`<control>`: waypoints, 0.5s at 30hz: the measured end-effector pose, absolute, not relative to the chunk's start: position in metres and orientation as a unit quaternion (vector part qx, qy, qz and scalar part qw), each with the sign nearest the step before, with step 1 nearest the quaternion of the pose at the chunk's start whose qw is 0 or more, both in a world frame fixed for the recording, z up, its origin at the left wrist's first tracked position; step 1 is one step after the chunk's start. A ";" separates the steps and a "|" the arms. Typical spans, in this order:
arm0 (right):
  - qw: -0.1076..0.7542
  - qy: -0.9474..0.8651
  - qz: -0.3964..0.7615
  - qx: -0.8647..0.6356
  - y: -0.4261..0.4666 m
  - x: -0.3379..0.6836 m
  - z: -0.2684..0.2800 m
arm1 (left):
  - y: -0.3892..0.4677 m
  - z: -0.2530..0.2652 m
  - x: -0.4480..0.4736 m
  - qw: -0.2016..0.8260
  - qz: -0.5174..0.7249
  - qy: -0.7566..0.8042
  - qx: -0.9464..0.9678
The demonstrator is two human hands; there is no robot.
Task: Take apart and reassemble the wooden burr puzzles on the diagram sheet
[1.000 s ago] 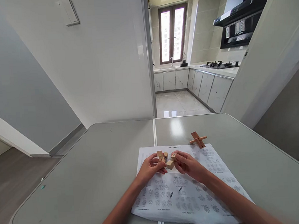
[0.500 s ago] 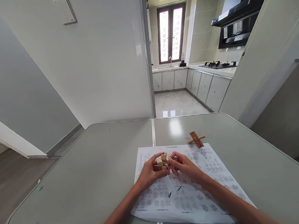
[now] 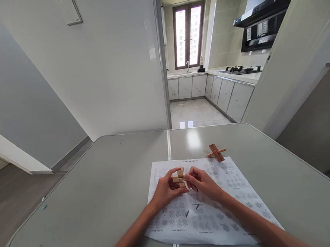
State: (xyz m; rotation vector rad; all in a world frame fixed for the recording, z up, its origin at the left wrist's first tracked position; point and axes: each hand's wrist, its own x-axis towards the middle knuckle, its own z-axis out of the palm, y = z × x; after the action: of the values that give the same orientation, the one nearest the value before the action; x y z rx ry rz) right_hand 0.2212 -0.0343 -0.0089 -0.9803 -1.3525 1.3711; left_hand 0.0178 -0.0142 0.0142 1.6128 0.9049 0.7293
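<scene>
Between my two hands is a light wooden burr puzzle (image 3: 180, 173), its square-ended blocks jutting out in several directions. My left hand (image 3: 169, 186) grips it from the left, thumb below and index finger on top. At its right side, the fingers of my right hand (image 3: 198, 179) pinch one end of it; the fingertips partly hide that end. Both hands are just above a large printed sheet (image 3: 204, 225) covered with small line diagrams and two dark check marks. Beyond the sheet's top right edge lies a reddish-brown wooden cross-shaped piece (image 3: 216, 152).
The grey table (image 3: 102, 194) has a metal seam (image 3: 169, 145) down its middle and a pale rim. A small teal bit (image 3: 43, 207) lies near its left edge. A white wall (image 3: 117, 66) stands behind, beside a kitchen with marbled cabinets (image 3: 199, 86).
My right fingers have shifted slightly at the puzzle's right end, and more of its blocks show. My left hand keeps its hold. The cross-shaped piece stays where it was.
</scene>
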 end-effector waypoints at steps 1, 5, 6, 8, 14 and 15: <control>0.471 -0.553 0.557 -0.402 -0.034 0.221 -0.009 | -0.014 0.014 0.018 0.543 0.307 0.382 0.682; 0.473 -0.558 0.546 -0.409 -0.034 0.221 -0.013 | -0.015 0.014 0.018 0.533 0.310 0.387 0.685; 0.473 -0.560 0.543 -0.411 -0.034 0.221 -0.014 | -0.015 0.014 0.018 0.531 0.311 0.388 0.686; 0.472 -0.563 0.535 -0.417 -0.035 0.221 -0.014 | -0.016 0.014 0.018 0.525 0.314 0.391 0.688; 0.468 -0.586 0.496 -0.438 -0.038 0.221 -0.009 | -0.017 0.012 0.018 0.495 0.328 0.400 0.698; 0.467 -0.588 0.494 -0.438 -0.038 0.221 -0.009 | -0.017 0.012 0.018 0.490 0.330 0.402 0.699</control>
State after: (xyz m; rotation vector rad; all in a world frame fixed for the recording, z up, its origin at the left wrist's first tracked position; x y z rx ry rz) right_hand 0.2209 -0.0379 -0.0090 -1.0748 -1.4423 1.2120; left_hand 0.0184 -0.0173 0.0121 1.6984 0.9765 0.8013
